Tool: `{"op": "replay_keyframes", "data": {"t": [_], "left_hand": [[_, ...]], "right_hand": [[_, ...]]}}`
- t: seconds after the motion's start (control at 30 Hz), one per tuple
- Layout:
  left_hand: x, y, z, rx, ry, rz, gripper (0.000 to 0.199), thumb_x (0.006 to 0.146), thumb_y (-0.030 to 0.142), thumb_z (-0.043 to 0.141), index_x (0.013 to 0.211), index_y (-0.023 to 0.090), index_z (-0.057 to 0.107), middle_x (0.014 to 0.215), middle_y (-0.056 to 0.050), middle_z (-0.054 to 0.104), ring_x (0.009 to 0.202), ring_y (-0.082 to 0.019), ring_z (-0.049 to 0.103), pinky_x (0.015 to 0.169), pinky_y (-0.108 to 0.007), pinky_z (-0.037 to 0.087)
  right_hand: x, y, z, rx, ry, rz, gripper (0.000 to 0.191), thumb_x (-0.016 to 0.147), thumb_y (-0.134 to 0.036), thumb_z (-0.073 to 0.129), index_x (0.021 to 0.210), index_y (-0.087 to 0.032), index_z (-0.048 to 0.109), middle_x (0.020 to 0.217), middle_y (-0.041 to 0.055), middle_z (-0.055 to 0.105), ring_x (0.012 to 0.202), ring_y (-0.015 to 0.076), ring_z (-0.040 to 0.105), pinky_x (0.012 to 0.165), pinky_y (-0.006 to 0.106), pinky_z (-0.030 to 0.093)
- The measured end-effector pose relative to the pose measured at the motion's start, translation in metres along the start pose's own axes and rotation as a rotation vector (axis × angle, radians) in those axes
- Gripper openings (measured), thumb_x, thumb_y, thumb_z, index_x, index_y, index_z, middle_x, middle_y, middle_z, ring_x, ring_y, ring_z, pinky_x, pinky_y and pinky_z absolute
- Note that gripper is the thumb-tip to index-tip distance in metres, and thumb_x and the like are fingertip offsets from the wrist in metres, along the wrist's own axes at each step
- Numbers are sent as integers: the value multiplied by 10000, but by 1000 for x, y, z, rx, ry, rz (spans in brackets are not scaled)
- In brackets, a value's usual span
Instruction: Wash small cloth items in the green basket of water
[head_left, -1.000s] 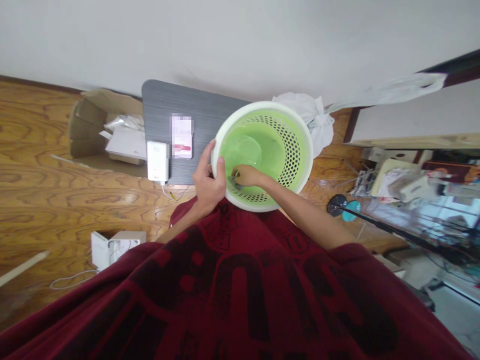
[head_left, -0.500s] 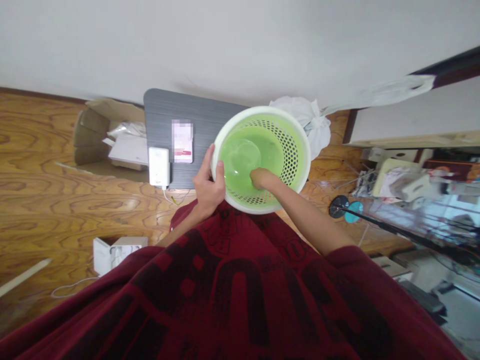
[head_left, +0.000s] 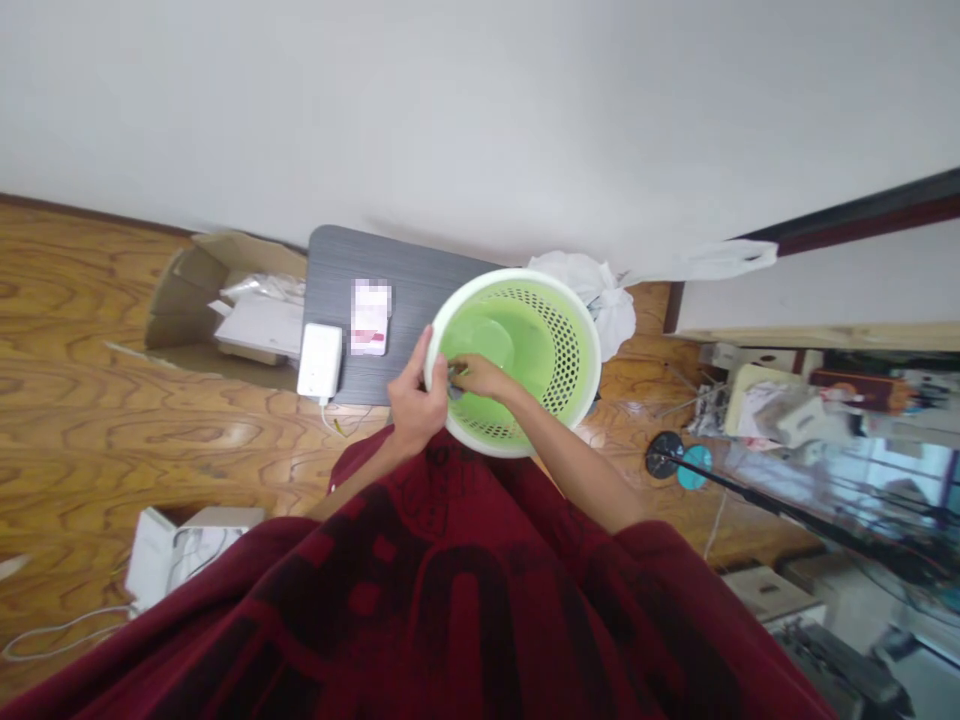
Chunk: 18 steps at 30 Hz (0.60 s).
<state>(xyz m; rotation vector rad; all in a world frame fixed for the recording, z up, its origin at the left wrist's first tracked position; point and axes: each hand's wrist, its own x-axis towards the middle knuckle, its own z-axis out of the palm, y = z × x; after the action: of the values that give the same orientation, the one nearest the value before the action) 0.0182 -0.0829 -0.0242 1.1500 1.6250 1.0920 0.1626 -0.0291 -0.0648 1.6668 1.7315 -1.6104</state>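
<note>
In front of my body is a round green plastic basket with a white rim and rows of holes in its side. My left hand grips the rim on the left, thumb on the inner side and fingers outside. Inside the basket, close to my left thumb, my right hand has its fingers pinched together. A small greyish thing shows at those fingertips, too small and blurred to name. The basket's smooth green bottom is partly covered by my right hand and forearm.
A dark grey table stands against the wall, with a phone and a white power bank on it. An open cardboard box is at left. A white plastic bag lies behind the basket. A black pole stands at right.
My right hand has moved left from the basket's bottom to the wall near my left thumb, and a greyish thing now shows at its fingers. My left hand keeps the rim.
</note>
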Motion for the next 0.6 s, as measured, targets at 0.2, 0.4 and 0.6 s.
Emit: {"op": "replay_keyframes", "data": {"t": [0.2,0.4,0.6], "left_hand": [[0,-3,2,-16,-2,-18,577,972,450,648,1471,162,619,1222,-121,794,1000,-253,782,857,-362,674],[1,-4,3,-7,-6,-9,555,982,443,639,1470,180,622,1293,-120,770,1054,-253,775,921,-359,655],[0,-4,5,-4,-1,11,563,993,457,621,1489,191,613,1293,-119,770,1108,-282,767,1007,-418,626]], "right_hand": [[-50,25,-16,-632,-261,125,397,944,-87,560,1268,-152,780,1242,139,750,1128,238,704,907,242,507],[-53,18,-34,-1003,199,115,465,999,-73,362,1211,-33,773,1326,291,620,1239,359,551,1001,442,470],[-37,30,-40,-959,145,356,489,953,-3,383,1311,27,714,1389,339,573,1326,408,515,1017,497,489]]}}
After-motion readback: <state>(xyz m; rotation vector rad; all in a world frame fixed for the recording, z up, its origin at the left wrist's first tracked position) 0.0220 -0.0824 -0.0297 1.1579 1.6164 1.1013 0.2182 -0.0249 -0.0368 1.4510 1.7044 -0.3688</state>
